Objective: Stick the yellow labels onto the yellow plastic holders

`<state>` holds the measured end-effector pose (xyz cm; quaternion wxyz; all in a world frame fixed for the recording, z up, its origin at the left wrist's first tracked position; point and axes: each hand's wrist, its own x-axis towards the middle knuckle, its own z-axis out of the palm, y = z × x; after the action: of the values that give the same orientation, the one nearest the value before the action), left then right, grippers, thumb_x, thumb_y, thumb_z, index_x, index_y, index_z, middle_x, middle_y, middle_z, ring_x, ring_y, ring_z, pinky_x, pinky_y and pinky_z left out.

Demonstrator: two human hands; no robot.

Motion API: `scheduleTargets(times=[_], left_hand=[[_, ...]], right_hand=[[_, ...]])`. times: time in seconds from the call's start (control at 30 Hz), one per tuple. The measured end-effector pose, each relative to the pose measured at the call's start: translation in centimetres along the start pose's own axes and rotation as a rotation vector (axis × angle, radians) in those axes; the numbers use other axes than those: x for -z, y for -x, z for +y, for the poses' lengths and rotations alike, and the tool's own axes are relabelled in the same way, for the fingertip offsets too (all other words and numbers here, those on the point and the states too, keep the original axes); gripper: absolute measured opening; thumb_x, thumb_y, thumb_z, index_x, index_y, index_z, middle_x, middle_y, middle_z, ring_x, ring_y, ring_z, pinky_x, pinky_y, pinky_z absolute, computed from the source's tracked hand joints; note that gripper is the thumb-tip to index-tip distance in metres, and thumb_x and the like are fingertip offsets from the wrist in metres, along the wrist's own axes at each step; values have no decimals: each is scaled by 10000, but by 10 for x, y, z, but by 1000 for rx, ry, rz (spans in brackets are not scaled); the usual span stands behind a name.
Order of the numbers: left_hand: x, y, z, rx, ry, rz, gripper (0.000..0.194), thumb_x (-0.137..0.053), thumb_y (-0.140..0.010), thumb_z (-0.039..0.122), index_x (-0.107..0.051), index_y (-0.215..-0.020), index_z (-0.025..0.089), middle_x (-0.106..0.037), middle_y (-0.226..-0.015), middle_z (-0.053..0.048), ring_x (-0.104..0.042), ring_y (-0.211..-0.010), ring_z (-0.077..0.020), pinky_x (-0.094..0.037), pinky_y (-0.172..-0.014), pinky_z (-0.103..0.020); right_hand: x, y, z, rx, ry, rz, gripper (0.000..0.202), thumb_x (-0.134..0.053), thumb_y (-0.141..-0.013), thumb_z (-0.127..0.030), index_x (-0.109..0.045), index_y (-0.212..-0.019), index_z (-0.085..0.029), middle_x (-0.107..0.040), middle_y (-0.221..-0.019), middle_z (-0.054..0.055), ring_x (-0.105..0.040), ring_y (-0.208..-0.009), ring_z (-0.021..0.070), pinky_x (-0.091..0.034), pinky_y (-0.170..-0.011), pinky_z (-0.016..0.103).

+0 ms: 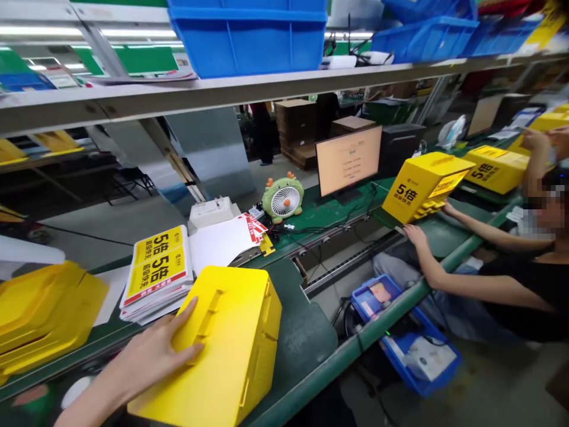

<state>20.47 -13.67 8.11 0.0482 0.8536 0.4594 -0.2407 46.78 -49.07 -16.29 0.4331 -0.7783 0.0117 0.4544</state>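
A yellow plastic box (222, 350) is at the bottom middle, over the near part of the green bench, with a row of small raised slots on its upward face. My left hand (149, 359) comes in from the lower left and rests on this face near its left edge, thumb and a finger spread apart; its other fingers are mostly hidden. My right hand does not show. Behind the box lies a stack of yellow, white and red printed sheets (157, 267). More yellow plastic pieces (44, 314) stand at the far left, blurred.
A green fan (284, 200) and a monitor (349, 161) stand along the back. Blue bins (249, 44) sit on the overhead shelf (267, 89). At the right, a person's hands touch another printed yellow box (418, 187). Blue trays (413, 344) are below the green rail (355, 350).
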Motion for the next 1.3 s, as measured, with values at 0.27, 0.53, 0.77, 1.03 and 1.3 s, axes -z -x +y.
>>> scheduleTargets(times=[0.27,0.53,0.77,1.03,1.3], left_hand=[[-1,-18,-52,-16,141,6,766,-384,-794,605,-130,-1413,231,-313,-1380,-24,-380,-1190,-237,-325,-948,-302],[-12,-23,-92,47,501,-35,637,-416,-843,523,-178,-1390,299,-282,-1392,21,-452,-1111,-222,-418,-820,-229],[-5,-18,-79,38,391,-11,607,-381,-868,442,-213,-1393,188,-320,-1371,-33,-430,-1130,-242,-367,-888,-257],[-18,-2,-47,119,97,159,657,-272,-845,585,-146,-1409,273,-335,-1364,-57,-420,-1147,-289,-334,-903,-353],[-38,41,-5,301,175,190,697,-329,-777,552,-331,-1356,165,-365,-1310,-183,-383,-1142,-412,-331,-864,-509]], right_hand=[[-124,29,-147,291,-787,-597,393,-709,-621,-371,-461,-763,-102,-501,-746,7,-577,-707,106,-496,-719,238],[-231,51,-213,412,-614,-569,422,-655,-630,-367,-592,-945,-93,-607,-790,67,-580,-648,111,-463,-534,170],[-244,51,-209,524,-527,-326,326,-663,-610,-352,-676,-867,-152,-577,-863,42,-556,-765,87,-451,-707,168],[-238,29,-210,562,-297,-388,348,-559,-720,-408,-659,-885,-118,-486,-628,10,-417,-600,63,-365,-611,182],[-219,124,-125,460,-353,-418,696,-441,-791,-557,-184,-1380,-290,-126,-1415,-6,-172,-1316,161,-246,-1098,305]])
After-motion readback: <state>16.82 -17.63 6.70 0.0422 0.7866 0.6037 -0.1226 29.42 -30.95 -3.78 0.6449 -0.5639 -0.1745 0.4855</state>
